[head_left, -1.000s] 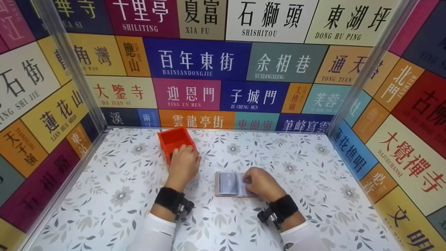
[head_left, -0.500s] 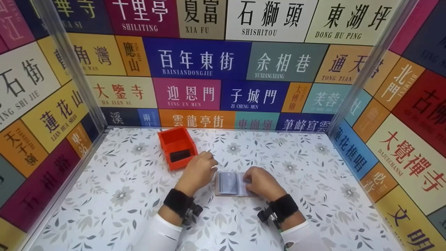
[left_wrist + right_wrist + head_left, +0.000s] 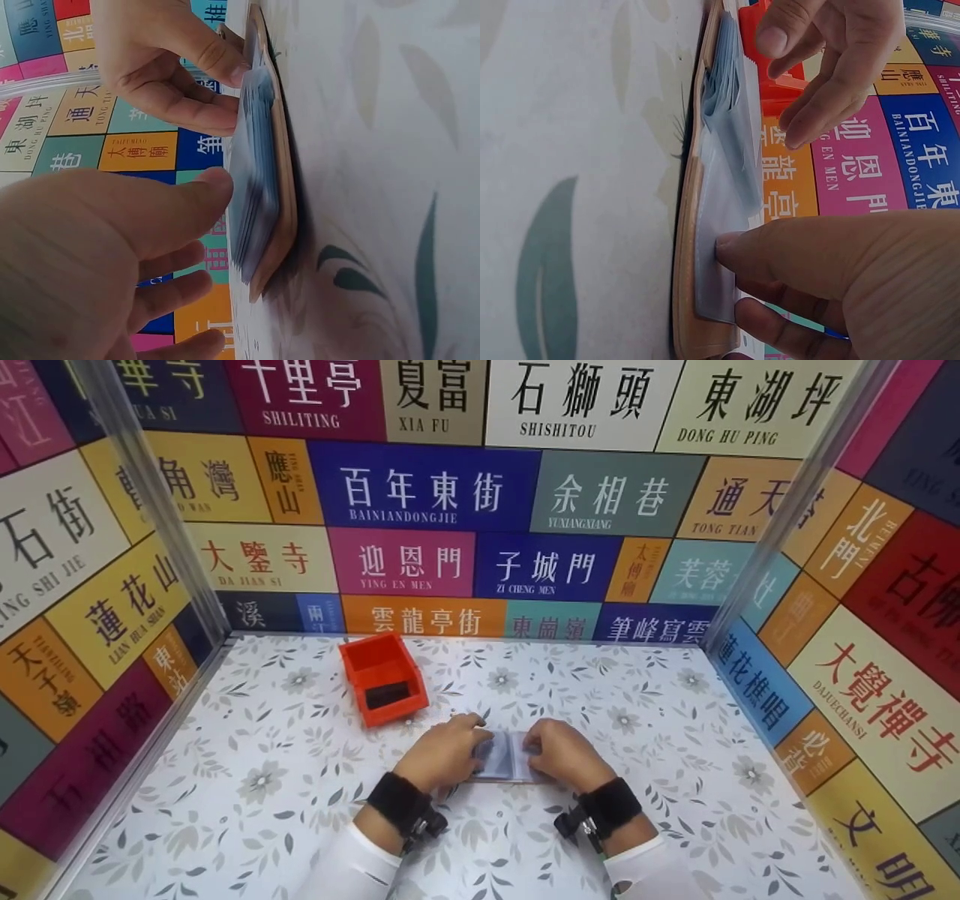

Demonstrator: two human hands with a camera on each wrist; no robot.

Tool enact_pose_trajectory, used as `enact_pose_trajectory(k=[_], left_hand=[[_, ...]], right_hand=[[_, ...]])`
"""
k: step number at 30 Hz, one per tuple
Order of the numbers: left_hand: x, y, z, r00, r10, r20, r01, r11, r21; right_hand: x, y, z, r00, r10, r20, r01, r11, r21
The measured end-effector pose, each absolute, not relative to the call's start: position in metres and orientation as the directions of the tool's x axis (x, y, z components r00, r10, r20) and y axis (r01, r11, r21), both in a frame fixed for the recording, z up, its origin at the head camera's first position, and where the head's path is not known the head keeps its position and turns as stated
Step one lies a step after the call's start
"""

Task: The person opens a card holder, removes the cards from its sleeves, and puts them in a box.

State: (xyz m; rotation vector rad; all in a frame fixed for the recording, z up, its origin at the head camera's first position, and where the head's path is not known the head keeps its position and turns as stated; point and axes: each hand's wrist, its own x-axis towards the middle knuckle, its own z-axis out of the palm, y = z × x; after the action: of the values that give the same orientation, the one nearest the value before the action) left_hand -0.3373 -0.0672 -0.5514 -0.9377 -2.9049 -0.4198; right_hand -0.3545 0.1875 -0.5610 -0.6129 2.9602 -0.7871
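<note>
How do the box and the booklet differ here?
The box is orange-red and high-walled; the booklet is low, with clear pages. The right hand grips the booklet; the box is untouched. Both are open, on the patterned table.

free tabletop (image 3: 600, 682) beyond booklet (image 3: 496, 759), red bin (image 3: 400, 710) at left

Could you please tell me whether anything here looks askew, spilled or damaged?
Only the orange-red bin looks slightly askew: it sits turned at an angle to the back wall, with a black object lying inside near its front. Nothing appears spilled, and the open card holder shows no obvious damage.
</note>
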Motion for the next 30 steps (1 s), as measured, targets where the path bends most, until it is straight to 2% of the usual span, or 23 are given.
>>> enact_pose_trajectory(k=[7, 19, 30], left_hand=[[-0.3357, -0.066, -0.5555, -0.809, 0.576, 0.12, 0.587, 0.778, 0.221], [-0.3342, -0.0656, -0.5534, -0.838, 0.543, 0.05, 0.533, 0.798, 0.283], [-0.3351, -0.0646, -0.5528, -0.826, 0.552, 0.117, 0.559, 0.772, 0.302]], right_hand=[[-0.3541, 0.1875, -0.5611, -0.924, -0.374, 0.082, -0.367, 0.804, -0.469], [-0.3523, 0.1866, -0.5601, -0.932, -0.355, 0.072, -0.346, 0.813, -0.468], [-0.3518, 0.1857, -0.5594, -0.936, -0.345, 0.07, -0.335, 0.814, -0.474]])
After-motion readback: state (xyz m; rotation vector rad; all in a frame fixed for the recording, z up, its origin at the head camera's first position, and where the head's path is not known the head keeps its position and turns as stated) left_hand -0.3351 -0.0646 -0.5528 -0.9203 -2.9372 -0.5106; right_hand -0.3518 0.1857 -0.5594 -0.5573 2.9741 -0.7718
